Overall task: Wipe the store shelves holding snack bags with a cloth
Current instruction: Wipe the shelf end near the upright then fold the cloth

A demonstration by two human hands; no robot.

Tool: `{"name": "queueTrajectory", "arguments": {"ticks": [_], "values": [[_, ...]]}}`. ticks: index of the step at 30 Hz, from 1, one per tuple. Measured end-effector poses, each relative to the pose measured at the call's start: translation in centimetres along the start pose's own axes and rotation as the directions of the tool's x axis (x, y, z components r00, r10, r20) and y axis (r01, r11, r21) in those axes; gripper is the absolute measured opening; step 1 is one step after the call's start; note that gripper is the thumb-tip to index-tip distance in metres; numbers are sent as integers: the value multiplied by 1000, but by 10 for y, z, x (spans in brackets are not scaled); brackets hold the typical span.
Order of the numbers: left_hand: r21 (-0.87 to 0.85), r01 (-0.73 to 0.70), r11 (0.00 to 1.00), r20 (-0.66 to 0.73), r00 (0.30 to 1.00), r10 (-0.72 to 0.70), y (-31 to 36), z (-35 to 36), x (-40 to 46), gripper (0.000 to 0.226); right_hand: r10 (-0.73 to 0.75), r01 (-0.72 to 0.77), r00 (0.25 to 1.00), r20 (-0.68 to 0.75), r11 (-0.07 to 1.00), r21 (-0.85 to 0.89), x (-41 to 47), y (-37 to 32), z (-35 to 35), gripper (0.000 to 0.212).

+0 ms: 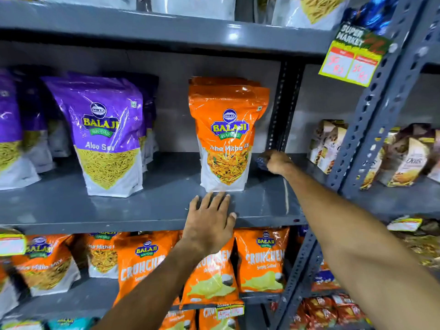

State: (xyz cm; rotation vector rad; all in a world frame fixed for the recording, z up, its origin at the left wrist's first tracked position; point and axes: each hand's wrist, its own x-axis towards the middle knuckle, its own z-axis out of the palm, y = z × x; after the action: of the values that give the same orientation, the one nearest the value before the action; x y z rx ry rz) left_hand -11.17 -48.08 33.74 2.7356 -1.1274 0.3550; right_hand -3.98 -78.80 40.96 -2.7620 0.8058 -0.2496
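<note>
From the head camera I count two bare hands on the middle grey metal shelf [95,206]. My left hand [209,222] lies flat and spread wide, palm down on the shelf's front edge, fingertips just in front of the orange bag [226,139] and holding nothing. My right hand [277,163] is closed in a fist around a dark blue cloth [261,161], pressed down at the back right corner of the shelf, just beside the orange bag and near the perforated steel upright [284,106]. Only a small crumpled bit of the cloth shows past the knuckles.

On this shelf I see one row of orange pouches, the front one glossy, with a clear window showing a mixed snack; at least one more stands behind it, and I cannot count further. To the left stands a purple pouch [104,136] marked Aloo Sev, shiny plastic with thin yellow strands visible, with several more purple pouches behind and beside it, partly blurred.

The shelf below holds three orange Crunchem chip bags [262,260] in the front row, puffed and crinkly, and two flatter orange mix pouches to their left. A yellow-edged paper price tag [352,58] hangs at the upper right. The painted shelf surface looks smooth and slightly reflective.
</note>
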Motion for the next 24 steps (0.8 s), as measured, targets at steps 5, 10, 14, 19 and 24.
{"name": "queueTrajectory", "arguments": {"ticks": [5,10,14,19,24], "values": [[-1,-1,1000,8,1000,1,0,0,1,76,-28,32,996,82,999,-38,-8,2,17,42],[-5,0,1000,20,1000,0,2,-2,0,74,-73,73,997,41,997,-2,-64,-2,2,31],[-16,3,1000,49,999,-3,2,-5,0,75,-131,131,991,30,991,18,-104,2,-1,47],[-30,3,1000,76,997,0,3,-10,-2,69,-202,203,979,14,979,-18,-166,3,-5,45],[-41,-2,999,91,996,6,4,-11,-2,63,-282,283,959,31,959,-14,-213,15,-11,48]]}}
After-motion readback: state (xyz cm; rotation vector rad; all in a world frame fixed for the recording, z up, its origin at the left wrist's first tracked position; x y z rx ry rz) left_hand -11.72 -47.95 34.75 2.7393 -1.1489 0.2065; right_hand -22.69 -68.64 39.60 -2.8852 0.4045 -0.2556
